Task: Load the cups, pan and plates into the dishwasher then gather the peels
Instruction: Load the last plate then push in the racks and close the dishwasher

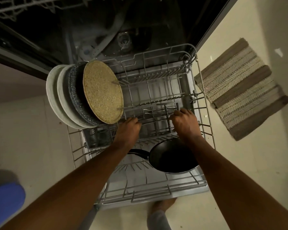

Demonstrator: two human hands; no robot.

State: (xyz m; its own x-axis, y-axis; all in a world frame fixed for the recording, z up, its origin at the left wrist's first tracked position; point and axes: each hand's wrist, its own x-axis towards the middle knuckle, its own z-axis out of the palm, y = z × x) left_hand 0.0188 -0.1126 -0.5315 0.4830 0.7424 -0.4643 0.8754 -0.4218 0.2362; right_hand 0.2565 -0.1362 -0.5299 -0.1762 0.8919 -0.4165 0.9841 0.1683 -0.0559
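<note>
I see the dishwasher's lower rack (156, 195), grey wire, pulled out over the open door. At its left side the plates (83, 95) stand on edge in a tight row: two pale ones outermost on the left, then a dark speckled one, then a tan speckled one (102, 91) facing right toward the open middle of the rack. At the near right a black pan (170, 157) lies tilted on the tines, its hollow facing up, its dark handle pointing left. I can't make out any cups or peels.
</note>
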